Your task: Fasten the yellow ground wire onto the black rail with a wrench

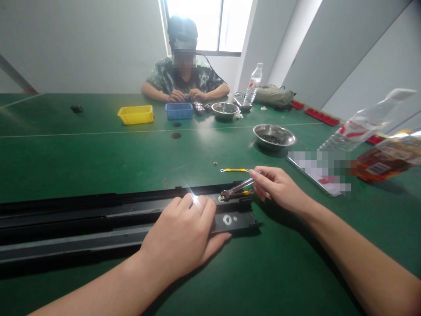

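My left hand point(182, 230) is wrapped over the right end of two long black metal rails point(131, 213), its thumb along the near edge. My right hand point(278, 186) grips a shiny wrench point(240, 188). The wrench's head sits at a fastener on the far rail, and a yellow wire lug point(245, 193) lies beneath its shaft. The near rail has a bare round spot point(227, 220) with a smaller mark beside it. Just beyond the wrench, a short yellow wire point(235, 170) with ring terminals at its ends lies on the table near my right fingertips.
A small nut point(215, 163) lies beyond the rails. On the green table point(98, 162) stand a metal bowl of dark small parts point(274, 136), a phone-like slab point(315, 175), bottles point(362, 120), yellow point(136, 115) and blue bins point(179, 111). Another person point(186, 70) sits opposite, handling something small.
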Demonstrator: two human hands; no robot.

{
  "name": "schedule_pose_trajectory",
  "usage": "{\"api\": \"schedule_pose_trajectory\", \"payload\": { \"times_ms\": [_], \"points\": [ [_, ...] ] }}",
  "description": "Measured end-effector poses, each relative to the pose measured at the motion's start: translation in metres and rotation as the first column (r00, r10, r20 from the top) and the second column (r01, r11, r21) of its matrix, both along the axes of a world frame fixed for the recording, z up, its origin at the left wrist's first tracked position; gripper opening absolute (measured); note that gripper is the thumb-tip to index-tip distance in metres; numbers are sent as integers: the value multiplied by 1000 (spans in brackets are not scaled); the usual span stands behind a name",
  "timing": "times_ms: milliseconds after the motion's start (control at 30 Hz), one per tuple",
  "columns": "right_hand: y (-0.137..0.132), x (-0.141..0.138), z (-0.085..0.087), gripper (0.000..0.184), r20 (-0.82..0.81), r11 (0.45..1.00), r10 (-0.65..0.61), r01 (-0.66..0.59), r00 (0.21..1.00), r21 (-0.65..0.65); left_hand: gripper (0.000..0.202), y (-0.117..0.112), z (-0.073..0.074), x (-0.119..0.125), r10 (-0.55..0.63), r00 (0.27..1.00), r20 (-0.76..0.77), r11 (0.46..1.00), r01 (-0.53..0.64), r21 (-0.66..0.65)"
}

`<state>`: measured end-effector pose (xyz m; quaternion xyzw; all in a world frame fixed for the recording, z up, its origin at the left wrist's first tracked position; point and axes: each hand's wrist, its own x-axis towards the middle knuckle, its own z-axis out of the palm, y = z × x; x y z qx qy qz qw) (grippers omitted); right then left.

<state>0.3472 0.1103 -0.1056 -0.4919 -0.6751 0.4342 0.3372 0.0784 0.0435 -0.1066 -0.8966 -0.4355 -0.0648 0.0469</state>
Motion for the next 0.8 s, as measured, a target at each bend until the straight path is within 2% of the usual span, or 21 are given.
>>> {"api": "schedule_pose_trajectory", "payload": {
  "times_ms": [267, 500, 633, 800],
  "points": [
    [2, 2, -8, 46, -40, 1000, 14, -14, 999, 4, 45, 0, -1, 1, 10, 1000, -11, 1000, -11, -8],
    [3, 0, -11, 48, 9, 1000, -1, 1, 1000, 4, 45, 0, -2, 1, 10, 1000, -16, 1000, -10, -3],
    [3, -1, -9, 49, 90, 999, -25, 29, 996, -45, 45, 1, -3, 2, 3, 1000, -17, 1000, -3, 7],
    [3, 6, -2, 48, 164, 986, 16, 11, 986, -166, 44, 2, -4, 2, 4, 1000, -7, 1000, -4, 21]
  ]
}}
